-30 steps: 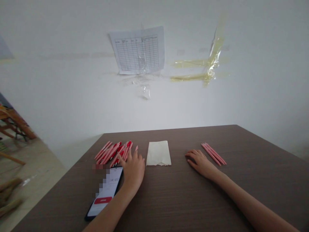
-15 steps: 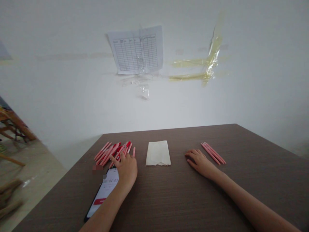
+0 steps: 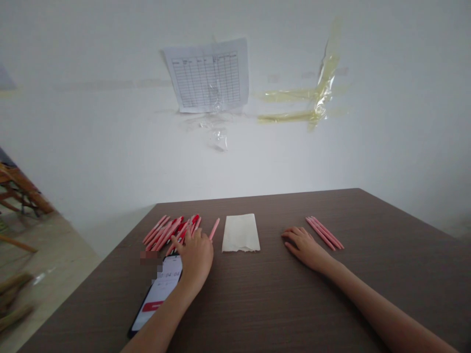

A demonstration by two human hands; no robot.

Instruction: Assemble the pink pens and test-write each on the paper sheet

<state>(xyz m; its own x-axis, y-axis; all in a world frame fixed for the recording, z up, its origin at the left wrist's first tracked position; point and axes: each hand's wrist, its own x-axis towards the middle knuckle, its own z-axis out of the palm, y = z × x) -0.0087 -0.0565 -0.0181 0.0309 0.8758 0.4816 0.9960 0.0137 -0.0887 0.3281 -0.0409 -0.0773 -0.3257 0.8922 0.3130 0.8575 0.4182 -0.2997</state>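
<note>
My left hand rests on the dark wooden table at the right edge of a pile of several red and pink pens. Its fingers are curled, and one pink pen sticks out from them toward the far right. My right hand lies flat and open on the table with nothing in it. Just to its right lies a small bundle of pink pens, close to the hand but apart from the fingers. A cream folded paper lies between my two hands.
A phone with a lit screen lies under my left forearm near the table's left edge. A printed sheet and strips of yellowed tape hang on the white wall behind. Wooden furniture stands on the floor at the left.
My left hand drew back from the pile, then shifted slightly right and closed on one pink pen, which now points away from the pile. My right hand stayed still.
</note>
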